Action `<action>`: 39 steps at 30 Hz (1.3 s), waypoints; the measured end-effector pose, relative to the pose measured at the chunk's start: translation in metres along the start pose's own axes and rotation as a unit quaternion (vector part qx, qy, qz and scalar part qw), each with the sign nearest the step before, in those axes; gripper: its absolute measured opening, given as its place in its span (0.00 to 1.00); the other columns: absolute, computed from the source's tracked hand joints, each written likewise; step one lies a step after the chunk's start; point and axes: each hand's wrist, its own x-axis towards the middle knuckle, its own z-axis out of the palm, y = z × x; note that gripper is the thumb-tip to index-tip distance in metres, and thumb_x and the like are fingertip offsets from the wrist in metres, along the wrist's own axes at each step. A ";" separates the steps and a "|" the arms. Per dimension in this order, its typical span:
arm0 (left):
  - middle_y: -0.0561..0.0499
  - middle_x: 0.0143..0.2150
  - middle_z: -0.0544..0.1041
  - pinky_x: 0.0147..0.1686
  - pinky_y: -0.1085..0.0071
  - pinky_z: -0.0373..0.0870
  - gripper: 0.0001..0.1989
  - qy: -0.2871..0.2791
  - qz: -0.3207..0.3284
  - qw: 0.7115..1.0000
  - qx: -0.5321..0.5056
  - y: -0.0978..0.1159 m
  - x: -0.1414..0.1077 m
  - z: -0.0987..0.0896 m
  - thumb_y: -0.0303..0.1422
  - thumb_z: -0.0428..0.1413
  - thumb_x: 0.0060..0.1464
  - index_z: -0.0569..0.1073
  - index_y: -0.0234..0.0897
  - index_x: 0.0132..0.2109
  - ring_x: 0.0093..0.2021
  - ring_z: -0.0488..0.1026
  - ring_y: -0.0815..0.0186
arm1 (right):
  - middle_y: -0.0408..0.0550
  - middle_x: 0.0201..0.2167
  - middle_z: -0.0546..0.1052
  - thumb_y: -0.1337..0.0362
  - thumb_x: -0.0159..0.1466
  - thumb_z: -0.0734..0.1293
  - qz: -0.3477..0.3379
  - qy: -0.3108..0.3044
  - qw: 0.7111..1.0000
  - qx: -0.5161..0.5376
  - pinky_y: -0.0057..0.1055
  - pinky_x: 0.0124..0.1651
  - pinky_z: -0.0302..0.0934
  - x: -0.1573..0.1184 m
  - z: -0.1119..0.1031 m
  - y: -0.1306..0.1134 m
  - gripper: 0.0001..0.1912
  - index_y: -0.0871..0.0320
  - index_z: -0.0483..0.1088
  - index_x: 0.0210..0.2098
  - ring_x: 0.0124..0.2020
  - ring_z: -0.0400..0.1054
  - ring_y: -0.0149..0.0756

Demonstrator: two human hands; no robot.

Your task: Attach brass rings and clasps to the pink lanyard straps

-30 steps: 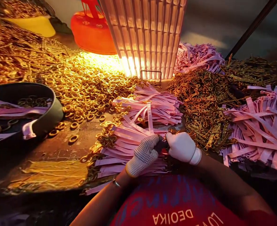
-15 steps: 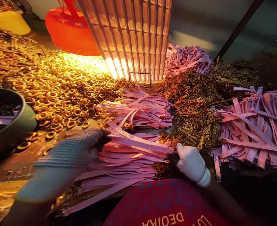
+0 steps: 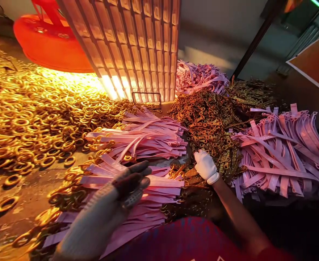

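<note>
My left hand (image 3: 116, 203), in a grey dotted glove with dark fingertips, is held over the pink straps (image 3: 163, 181) with its fingers stretched out and nothing seen in them. Those straps lie side by side across the bench, with gold rings and links at their ends. My right hand (image 3: 206, 166), in a white glove, is closed at the near edge of a heap of brass-coloured metal links (image 3: 202, 119). What its fingers hold, if anything, is hidden. Another bundle of pink straps (image 3: 148, 134) lies just behind.
Loose gold rings (image 3: 53, 123) cover the left of the bench. A red lamp (image 3: 53, 47) glows beside an upright ribbed panel (image 3: 129, 47). More pink straps (image 3: 281, 156) are piled at the right, and another pink heap (image 3: 200, 78) sits at the back.
My right hand has left the strap ends and moved up to the metal links. My left hand has moved right over the straps, fingers extended. The view has shifted rightward.
</note>
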 end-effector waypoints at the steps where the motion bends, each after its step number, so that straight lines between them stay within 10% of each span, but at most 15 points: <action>1: 0.42 0.40 0.81 0.24 0.73 0.71 0.19 -0.027 -0.026 0.999 -0.019 -0.003 0.001 0.006 0.32 0.65 0.46 0.80 0.37 0.48 0.30 0.74 0.65 | 0.53 0.33 0.76 0.80 0.57 0.64 -0.003 0.008 1.000 0.009 0.32 0.41 0.61 -0.001 0.001 0.002 0.12 0.60 0.73 0.34 0.36 0.70 0.40; 6: 0.48 0.30 0.79 0.13 0.81 0.52 0.18 -0.154 -0.077 0.981 -0.093 -0.024 -0.002 0.028 0.37 0.65 0.52 0.76 0.33 0.49 0.16 0.62 0.76 | 0.54 0.33 0.78 0.73 0.60 0.63 -0.012 0.049 0.994 0.100 0.35 0.44 0.64 -0.001 0.010 0.020 0.08 0.59 0.73 0.35 0.38 0.72 0.44; 14: 0.31 0.49 0.81 0.17 0.78 0.60 0.28 -0.233 -0.179 0.939 -0.179 -0.022 -0.005 0.015 0.50 0.60 0.58 0.75 0.30 0.53 0.24 0.75 0.67 | 0.50 0.47 0.80 0.70 0.65 0.59 -0.081 0.111 0.947 0.289 0.37 0.51 0.69 -0.018 -0.025 -0.003 0.21 0.55 0.70 0.55 0.46 0.76 0.41; 22: 0.38 0.40 0.83 0.17 0.79 0.53 0.26 -0.231 -0.066 0.970 -0.024 -0.021 -0.017 0.022 0.33 0.59 0.53 0.74 0.31 0.59 0.21 0.66 0.74 | 0.53 0.44 0.78 0.73 0.61 0.65 -0.213 0.003 0.956 0.203 0.38 0.50 0.69 -0.032 -0.075 -0.067 0.23 0.54 0.72 0.55 0.45 0.73 0.44; 28: 0.56 0.22 0.73 0.17 0.79 0.58 0.37 -0.235 0.069 0.967 0.071 -0.028 -0.019 0.024 0.29 0.53 0.55 0.59 0.36 0.72 0.18 0.65 0.71 | 0.51 0.48 0.79 0.68 0.65 0.67 -0.241 -0.030 0.885 0.397 0.36 0.51 0.70 -0.045 -0.083 -0.096 0.22 0.52 0.68 0.59 0.48 0.75 0.41; 39: 0.55 0.27 0.75 0.15 0.80 0.53 0.38 -0.257 -0.019 0.958 -0.124 -0.031 -0.014 0.037 0.31 0.63 0.51 0.63 0.38 0.68 0.16 0.58 0.77 | 0.56 0.55 0.73 0.62 0.69 0.64 -0.248 -0.090 0.875 0.406 0.40 0.57 0.68 -0.046 -0.094 -0.089 0.23 0.56 0.64 0.62 0.55 0.71 0.44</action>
